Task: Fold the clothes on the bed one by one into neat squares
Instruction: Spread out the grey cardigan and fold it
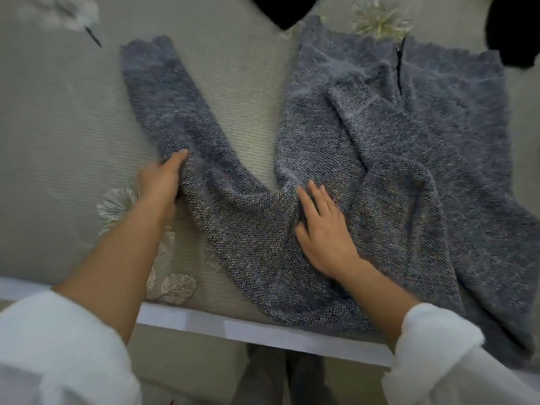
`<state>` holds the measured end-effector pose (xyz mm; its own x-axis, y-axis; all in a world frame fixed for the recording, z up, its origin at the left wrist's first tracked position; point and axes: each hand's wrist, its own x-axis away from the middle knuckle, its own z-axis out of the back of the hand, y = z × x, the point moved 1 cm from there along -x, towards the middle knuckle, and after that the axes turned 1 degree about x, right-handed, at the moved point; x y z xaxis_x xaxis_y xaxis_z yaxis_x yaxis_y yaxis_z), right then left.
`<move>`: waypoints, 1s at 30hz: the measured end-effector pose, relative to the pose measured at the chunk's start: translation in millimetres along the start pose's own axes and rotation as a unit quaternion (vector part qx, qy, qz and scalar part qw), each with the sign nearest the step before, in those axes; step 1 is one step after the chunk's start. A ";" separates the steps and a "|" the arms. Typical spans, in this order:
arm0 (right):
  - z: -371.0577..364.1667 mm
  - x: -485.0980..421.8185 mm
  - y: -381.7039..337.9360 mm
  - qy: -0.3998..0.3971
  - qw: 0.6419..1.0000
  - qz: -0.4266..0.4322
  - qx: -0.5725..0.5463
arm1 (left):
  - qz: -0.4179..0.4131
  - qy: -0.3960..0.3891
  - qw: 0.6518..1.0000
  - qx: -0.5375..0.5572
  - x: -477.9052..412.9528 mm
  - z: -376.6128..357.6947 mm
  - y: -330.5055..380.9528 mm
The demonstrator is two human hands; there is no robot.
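White cuffs (58, 346) frame the bottom of the view, nearer than the sweater (409, 171). The sweater lies spread on the bed (58, 127), its near part reaching the bed's white edge (263, 331).

Right hand (324, 229): fingers straight, palm flat on the sweater at its underarm crease, pinning it.

Left hand (160, 182): at the sweater's left, gripping the near border of the sleeve (163, 106), thumb on top, the other fingers mostly hidden by the knit.

The sleeve runs up and away from the sweater's body, well apart from it at the far end.

I judge the knit soft, thick, limp and not slippery. It should sag and bunch rather than hold a crease, and the loose weave may stretch if I drag it by one point. I would take the sleeve's border in a broad pinch and carry it across the body, with the flat hand as anchor.

Beyond the sweater's far edge lie black clothes (286, 10), partly cut off.
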<state>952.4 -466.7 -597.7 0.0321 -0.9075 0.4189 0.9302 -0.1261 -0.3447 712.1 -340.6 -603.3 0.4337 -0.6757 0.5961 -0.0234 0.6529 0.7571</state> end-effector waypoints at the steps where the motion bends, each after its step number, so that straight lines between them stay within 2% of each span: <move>1: -0.6 -0.8 -1.0 0.017 1.000 -0.014 -0.021 | 0.024 -0.036 0.996 0.073 4.4 1.5 8.2; 2: -1.1 -1.4 -2.5 0.042 0.999 -0.018 -0.030 | 0.039 -0.067 0.983 0.164 7.8 8.5 15.3; 4: -3.1 0.9 -7.0 0.081 0.997 0.003 -0.016 | 0.022 -0.102 0.929 0.355 14.1 34.0 22.4; 6: -8.7 2.6 -14.7 0.077 0.995 0.055 0.025 | -0.001 -0.097 0.895 0.435 16.4 69.2 10.0; 9: -28.9 -2.2 -27.2 0.026 0.984 0.135 0.117 | 0.052 -0.101 0.922 0.370 17.8 111.7 -31.5; 11: -42.1 -7.6 -34.5 -0.006 0.977 0.151 0.151 | 0.084 -0.101 0.931 0.339 9.9 129.1 -44.3; 15: -52.9 -13.2 -50.6 -0.016 0.979 0.132 0.153 | 0.094 -0.129 0.951 0.264 -18.3 131.9 -12.9; 18: -54.2 -15.0 -63.7 -0.010 0.961 0.211 0.178 | 0.103 -0.130 0.980 0.107 -48.5 114.1 9.7; 20: -56.7 -19.2 -70.9 -0.015 0.948 0.258 0.186 | 0.099 -0.113 0.986 0.068 -60.1 102.7 18.0; 22: -57.5 -23.4 -78.1 -0.020 0.952 0.251 0.174 | 0.074 -0.090 0.983 0.144 -62.9 103.7 31.6; 24: -58.1 -27.5 -82.4 -0.027 0.959 0.233 0.157 | 0.022 -0.070 0.956 0.284 -67.9 119.9 42.1; 26: -58.8 -29.8 -82.0 -0.029 0.961 0.223 0.158 | -0.009 -0.051 0.927 0.371 -68.6 144.1 37.0; 30: -65.5 -32.3 -79.7 -0.036 0.953 0.230 0.194 | 0.069 0.021 0.941 0.331 -64.2 184.1 -17.1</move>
<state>853.3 -453.7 -638.8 0.4818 -0.7991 0.3596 0.8760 0.4494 -0.1751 518.8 -371.5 -605.3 0.4199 -0.5768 0.7007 -0.6327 0.3676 0.6816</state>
